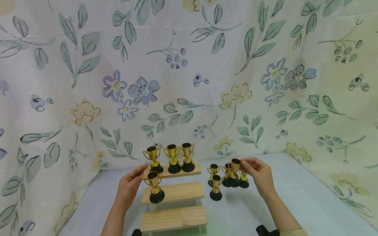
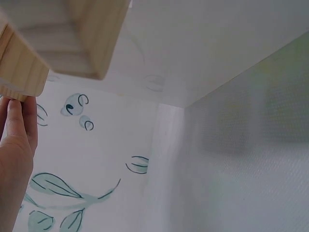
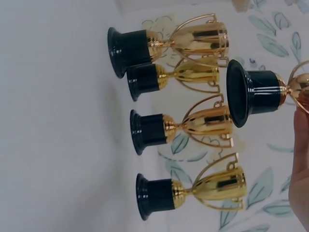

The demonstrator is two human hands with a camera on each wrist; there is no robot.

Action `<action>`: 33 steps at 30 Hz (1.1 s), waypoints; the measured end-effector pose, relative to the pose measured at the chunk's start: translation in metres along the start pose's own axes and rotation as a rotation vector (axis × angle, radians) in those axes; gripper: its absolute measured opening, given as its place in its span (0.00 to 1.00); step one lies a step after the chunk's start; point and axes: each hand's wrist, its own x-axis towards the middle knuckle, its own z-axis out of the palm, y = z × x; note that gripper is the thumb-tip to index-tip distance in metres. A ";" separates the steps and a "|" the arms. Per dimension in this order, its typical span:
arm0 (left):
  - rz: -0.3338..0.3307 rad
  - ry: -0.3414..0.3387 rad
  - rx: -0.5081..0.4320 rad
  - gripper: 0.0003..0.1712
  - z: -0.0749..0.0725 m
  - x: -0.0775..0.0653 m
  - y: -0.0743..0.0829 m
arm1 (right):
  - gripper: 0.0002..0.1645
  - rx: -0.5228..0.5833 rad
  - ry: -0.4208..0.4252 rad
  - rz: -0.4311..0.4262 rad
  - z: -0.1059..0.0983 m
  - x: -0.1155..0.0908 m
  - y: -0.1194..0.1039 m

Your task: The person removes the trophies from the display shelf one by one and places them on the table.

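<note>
My right hand (image 1: pixel 260 173) pinches a small gold trophy cup (image 1: pixel 235 165) by its handle. In the right wrist view this trophy's black base (image 3: pixel 264 92) is off the table, with part of my hand (image 3: pixel 300 193) at the edge. My left hand (image 1: pixel 130 186) is at the left end of the top wooden shelf (image 1: pixel 195 169). From the left wrist, its straight fingers (image 2: pixel 17 118) touch the underside of a plank end (image 2: pixel 24 67). Three trophies (image 1: pixel 172 155) stand upright on the top shelf, and one more trophy (image 1: pixel 154 183) on the middle shelf (image 1: pixel 183 191).
Several trophies stand on the white table right of the stand, including a front one (image 1: pixel 216 186) and a right one (image 1: pixel 243 180). The lowest shelf (image 1: pixel 174 219) shows bare wood. Floral cloth (image 1: pixel 189 82) hangs behind.
</note>
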 end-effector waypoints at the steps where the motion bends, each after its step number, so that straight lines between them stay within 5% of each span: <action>1: -0.001 0.001 0.000 0.27 0.000 0.000 0.000 | 0.16 -0.003 -0.002 0.004 0.000 0.000 0.001; 23: -0.001 -0.014 0.017 0.29 -0.001 -0.001 0.000 | 0.23 -0.031 -0.087 0.147 -0.002 -0.005 0.035; 33: 0.006 -0.020 0.011 0.28 -0.002 0.000 -0.001 | 0.22 -0.057 -0.113 0.150 -0.001 -0.007 0.041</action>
